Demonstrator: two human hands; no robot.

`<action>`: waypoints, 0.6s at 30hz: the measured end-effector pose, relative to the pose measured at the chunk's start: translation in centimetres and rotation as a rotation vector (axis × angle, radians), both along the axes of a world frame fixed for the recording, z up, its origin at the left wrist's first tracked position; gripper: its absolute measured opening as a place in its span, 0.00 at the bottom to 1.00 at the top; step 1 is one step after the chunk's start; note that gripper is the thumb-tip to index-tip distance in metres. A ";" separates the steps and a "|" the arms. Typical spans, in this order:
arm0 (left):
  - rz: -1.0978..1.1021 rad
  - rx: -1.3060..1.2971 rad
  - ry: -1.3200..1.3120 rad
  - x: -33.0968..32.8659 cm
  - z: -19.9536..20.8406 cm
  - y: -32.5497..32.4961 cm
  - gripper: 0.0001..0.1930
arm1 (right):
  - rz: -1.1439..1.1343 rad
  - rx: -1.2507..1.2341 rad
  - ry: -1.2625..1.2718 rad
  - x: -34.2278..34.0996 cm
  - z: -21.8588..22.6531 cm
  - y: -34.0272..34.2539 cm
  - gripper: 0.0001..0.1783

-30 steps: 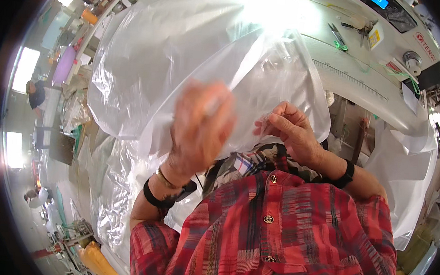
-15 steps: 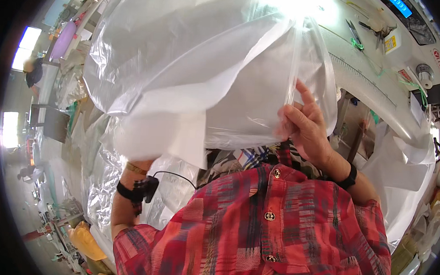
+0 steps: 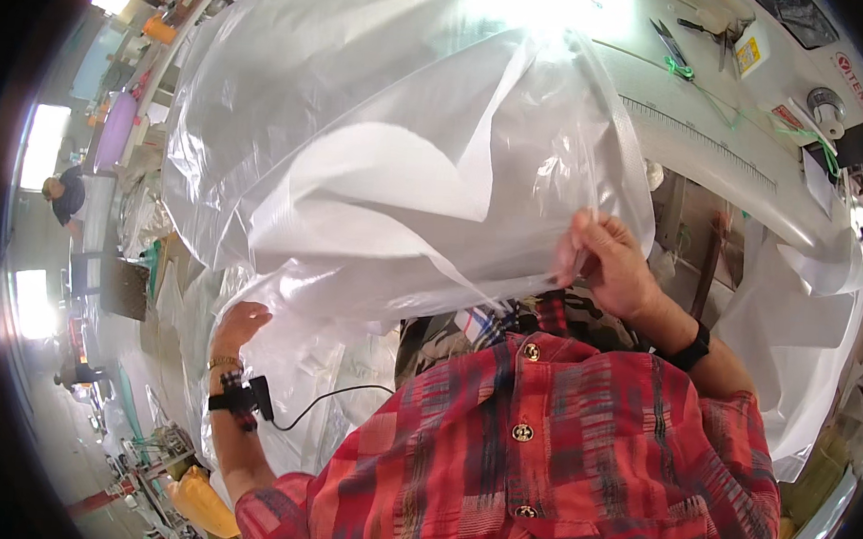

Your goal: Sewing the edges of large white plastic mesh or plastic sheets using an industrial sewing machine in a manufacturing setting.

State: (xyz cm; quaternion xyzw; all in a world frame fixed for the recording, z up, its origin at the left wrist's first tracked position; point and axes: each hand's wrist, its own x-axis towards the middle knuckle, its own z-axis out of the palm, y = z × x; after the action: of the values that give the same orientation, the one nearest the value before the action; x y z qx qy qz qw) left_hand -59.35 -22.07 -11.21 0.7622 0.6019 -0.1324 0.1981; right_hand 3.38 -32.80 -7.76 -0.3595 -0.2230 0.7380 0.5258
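Observation:
A large sheet of clear plastic film [image 3: 384, 67] spreads in front of me, bunched and creased. A white sheet [image 3: 368, 169] lies on it, its free edge curling up in a fold. At the film's near right edge, my right hand [image 3: 615, 265] pinches the film, its fingertips slightly blurred. My left hand [image 3: 241, 326] is at the film's near left corner, fingers curled in on its edge. A black device with a cable is strapped to my left wrist.
Scissors [image 3: 669, 50] with green string lie at the far right, beyond a ruler scale [image 3: 697, 137] on the table's edge. A white machine box [image 3: 769, 63] stands there too. More white sheeting [image 3: 789, 337] hangs at right. Another person [image 3: 67, 197] is far left.
The white sheet's near flap has swung away from me and folded back over the film. My left hand has come out from under it, moving left. My right hand has shifted slightly.

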 end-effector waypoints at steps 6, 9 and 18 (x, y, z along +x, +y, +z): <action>0.133 -0.031 -0.245 21.2 16.5 -0.6 0.08 | -0.042 0.097 -0.280 1.1 1.0 0.1 0.15; -0.338 0.422 -0.344 29.0 24.8 -0.6 0.07 | 0.003 0.085 -0.521 0.4 1.3 1.0 0.13; -0.829 0.231 -0.428 42.4 23.1 4.3 0.12 | 0.010 0.856 -1.264 -1.6 6.7 2.6 0.25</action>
State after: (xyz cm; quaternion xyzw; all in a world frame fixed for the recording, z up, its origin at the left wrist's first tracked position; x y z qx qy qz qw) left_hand -17.00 -17.74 11.93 0.9651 0.2037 0.0271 0.1621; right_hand 1.74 -30.20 -1.03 -0.4773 -0.7496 0.2434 0.3885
